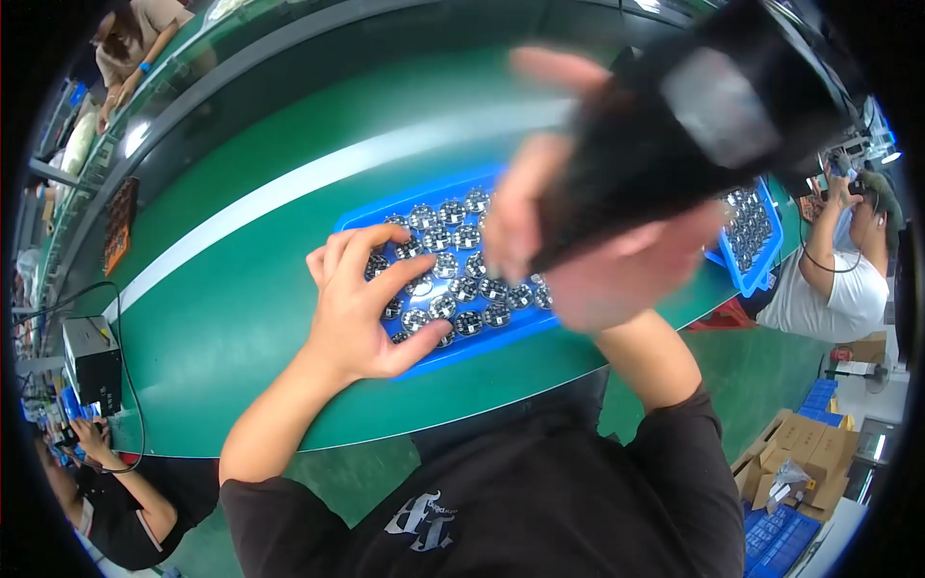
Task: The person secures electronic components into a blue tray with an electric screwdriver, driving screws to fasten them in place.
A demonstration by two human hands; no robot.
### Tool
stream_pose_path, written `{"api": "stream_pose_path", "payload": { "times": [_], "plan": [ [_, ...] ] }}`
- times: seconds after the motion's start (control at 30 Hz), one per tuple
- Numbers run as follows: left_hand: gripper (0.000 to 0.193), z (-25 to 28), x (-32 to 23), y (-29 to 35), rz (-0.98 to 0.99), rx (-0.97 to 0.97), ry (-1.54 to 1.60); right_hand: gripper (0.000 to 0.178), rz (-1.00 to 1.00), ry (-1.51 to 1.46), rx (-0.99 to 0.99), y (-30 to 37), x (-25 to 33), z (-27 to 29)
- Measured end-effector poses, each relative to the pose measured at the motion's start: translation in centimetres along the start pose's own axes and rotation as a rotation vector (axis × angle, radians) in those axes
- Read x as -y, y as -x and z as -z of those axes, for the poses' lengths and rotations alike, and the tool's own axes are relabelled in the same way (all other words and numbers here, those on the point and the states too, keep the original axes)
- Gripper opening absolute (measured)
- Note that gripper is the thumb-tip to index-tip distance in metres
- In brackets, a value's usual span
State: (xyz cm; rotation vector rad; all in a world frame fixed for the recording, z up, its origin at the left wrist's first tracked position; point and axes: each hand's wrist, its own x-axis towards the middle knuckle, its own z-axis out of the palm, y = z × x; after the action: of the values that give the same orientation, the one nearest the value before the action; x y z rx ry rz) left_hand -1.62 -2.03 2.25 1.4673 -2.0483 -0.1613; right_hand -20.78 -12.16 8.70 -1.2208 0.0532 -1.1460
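A blue tray (453, 358) lies on the green tabletop, filled with several small round pieces (467, 323) that look like black-and-silver circuit boards. Over its left end rests my left hand (356, 299), thumb and fingers spread apart among the pieces, with nothing visible in its grasp. My right hand (626, 275) is raised above the tray's right part, its fingers wrapped round a large black cylindrical object (665, 125) with a grey patch. Motion smears that object, and its exact kind cannot be made out. Hand and object together hide the right end of the tray.
Another blue tray (764, 275) of similar pieces stands at the table's right. A grey-black box with a cable (92, 356) sits at the left edge, and an orange rack (120, 226) lies beyond it. Other people work at far left, lower left and right. Cardboard boxes (805, 453) stand at lower right.
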Motion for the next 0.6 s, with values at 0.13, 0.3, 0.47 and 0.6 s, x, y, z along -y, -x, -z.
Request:
{"api": "stream_pose_path", "payload": {
  "times": [0.13, 0.3, 0.47, 0.6],
  "plan": [
    [0.054, -0.1, 0.3, -0.2, 0.036, 0.027, -0.017, 0.084, -0.094, 0.043, -0.021, 0.2, -3.8, -0.8],
    [0.055, -0.3, 0.4, -0.2, 0.035, 0.008, -0.013, 0.055, 0.027, -0.108, 0.038, 0.4, -5.6, 0.2],
    [0.054, -0.6, 0.9, -0.1, 0.037, 0.017, -0.012, 0.107, -0.289, 0.292, -0.071, 0.4, -4.6, -0.7],
    [0.053, -0.4, 0.5, -0.3, 0.029, 0.027, -0.023, 0.107, -0.313, 0.332, -0.009, 0.3, -4.1, -0.4]
  ]
}}
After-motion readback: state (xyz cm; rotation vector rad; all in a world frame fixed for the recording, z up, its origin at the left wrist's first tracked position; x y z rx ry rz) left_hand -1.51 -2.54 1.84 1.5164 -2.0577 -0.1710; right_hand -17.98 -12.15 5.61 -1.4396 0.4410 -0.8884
